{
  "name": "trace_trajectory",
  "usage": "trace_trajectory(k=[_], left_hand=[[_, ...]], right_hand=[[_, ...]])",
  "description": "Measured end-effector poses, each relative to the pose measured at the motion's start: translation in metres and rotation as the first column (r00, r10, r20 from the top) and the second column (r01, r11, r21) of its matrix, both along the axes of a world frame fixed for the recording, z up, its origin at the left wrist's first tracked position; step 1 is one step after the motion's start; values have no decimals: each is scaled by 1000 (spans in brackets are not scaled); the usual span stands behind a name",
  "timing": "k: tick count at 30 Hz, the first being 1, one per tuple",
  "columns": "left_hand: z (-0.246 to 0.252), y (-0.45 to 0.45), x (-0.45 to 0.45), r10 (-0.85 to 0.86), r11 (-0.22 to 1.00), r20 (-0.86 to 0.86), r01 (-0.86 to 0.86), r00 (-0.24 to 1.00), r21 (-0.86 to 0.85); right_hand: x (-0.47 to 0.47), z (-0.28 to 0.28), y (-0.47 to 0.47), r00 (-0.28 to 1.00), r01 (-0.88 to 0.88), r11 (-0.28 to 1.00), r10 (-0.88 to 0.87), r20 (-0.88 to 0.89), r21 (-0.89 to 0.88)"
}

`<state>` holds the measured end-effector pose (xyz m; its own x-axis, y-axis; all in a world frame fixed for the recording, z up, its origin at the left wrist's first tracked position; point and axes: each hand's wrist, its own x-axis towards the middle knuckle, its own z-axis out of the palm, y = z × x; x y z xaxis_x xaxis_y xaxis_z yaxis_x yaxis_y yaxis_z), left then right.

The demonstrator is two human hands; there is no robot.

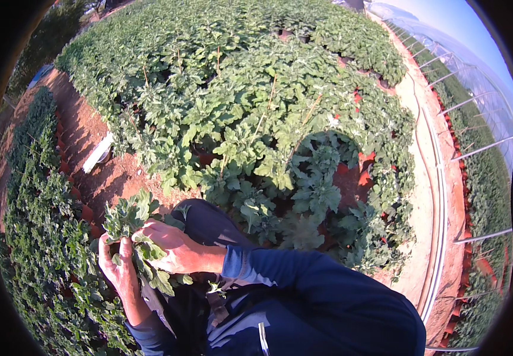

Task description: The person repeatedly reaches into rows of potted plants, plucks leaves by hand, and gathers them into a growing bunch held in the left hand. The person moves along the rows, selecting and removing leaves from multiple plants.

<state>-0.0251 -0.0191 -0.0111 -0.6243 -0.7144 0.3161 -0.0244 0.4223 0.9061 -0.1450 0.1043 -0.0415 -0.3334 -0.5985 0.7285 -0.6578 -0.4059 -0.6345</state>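
Note:
A leafy green potted plant [128, 216] stands in front of me, lower left of centre, between my two hands. My left hand [120, 264] is at its near left side, thumb and fingers pinched around a leafy shoot. At the right side of the same plant is my right hand [172, 249], its fingers curled in among the leaves; the fingertips are partly hidden by foliage. A small detached-looking sprig [184, 210] lies on my dark trouser knee, and another small sprig [215, 289] rests on my lap. The plant's pot is hidden.
Dense leafy plants [238, 102] with thin stakes fill the bed ahead. Another row [47, 222] in red-brown pots runs along the left. A white board-like object [98, 152] lies on the soil path. Pale pipes [439, 200] run along the right path, beside metal hoops [483, 149].

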Motion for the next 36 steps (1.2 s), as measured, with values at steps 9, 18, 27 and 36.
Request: trace_trajectory(k=[9,18,27,36], left_hand=[[9,19,-15,-50,995,-103,59,993,81],[10,36,-24,5,996,-155,9,988,90],[8,35,-29,7,958,-240,62,971,279],[11,33,-24,23,911,-255,84,967,404]], right_hand=[[-21,47,32,963,-74,991,41,266,113],[-19,60,17,983,151,977,-165,86,149],[-21,37,16,919,48,977,-124,374,206],[-15,39,14,939,51,970,-127,318,238]])
